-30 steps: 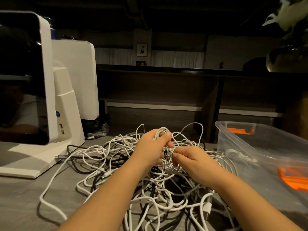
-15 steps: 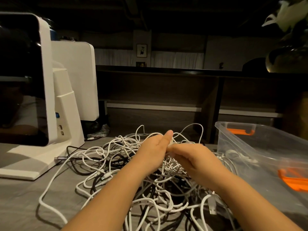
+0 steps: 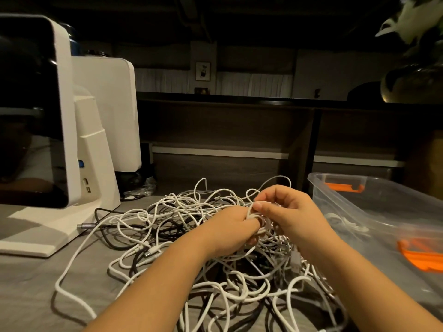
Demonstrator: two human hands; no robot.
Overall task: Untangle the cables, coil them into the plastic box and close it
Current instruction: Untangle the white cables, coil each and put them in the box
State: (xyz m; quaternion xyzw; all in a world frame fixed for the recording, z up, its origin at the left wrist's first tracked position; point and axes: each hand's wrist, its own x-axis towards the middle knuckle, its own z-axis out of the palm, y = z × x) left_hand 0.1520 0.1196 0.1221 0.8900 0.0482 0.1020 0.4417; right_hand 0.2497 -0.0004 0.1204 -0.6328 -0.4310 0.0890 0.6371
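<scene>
Cables (image 3: pixel 191 238) lie in one tangled heap on the grey bench (image 3: pixel 28 291), white strands mixed with black; I cannot count the individual leads, as they cross and bury one another.

Head view, the only one. Two hands are in frame, both mine. My left hand (image 3: pixel 230 230) sits on top of the heap with its fingers (image 3: pixel 251 240) curled down around a small bundle of white loops. My right hand (image 3: pixel 291 212) is just beside it, touching at the same bundle, thumb and forefinger pinching a white strand where it rises from the loops. How many strands either hand has hold of cannot be made out.

One plastic box (image 3: pixel 374 202), clear and lidless, stands at the right, near the heap. Two orange latches (image 3: pixel 345 186) show on it, one at the far end and one at the near side. Some pale cable appears to lie inside, blurred through the wall. The box runs off the right edge.

One white machine (image 3: pixel 96 149) with a dark glossy front stands at the left, cut off by the frame edge. One grey plug (image 3: pixel 84 226) lies just beside its base. The lower heap is cut off at the bottom edge.
</scene>
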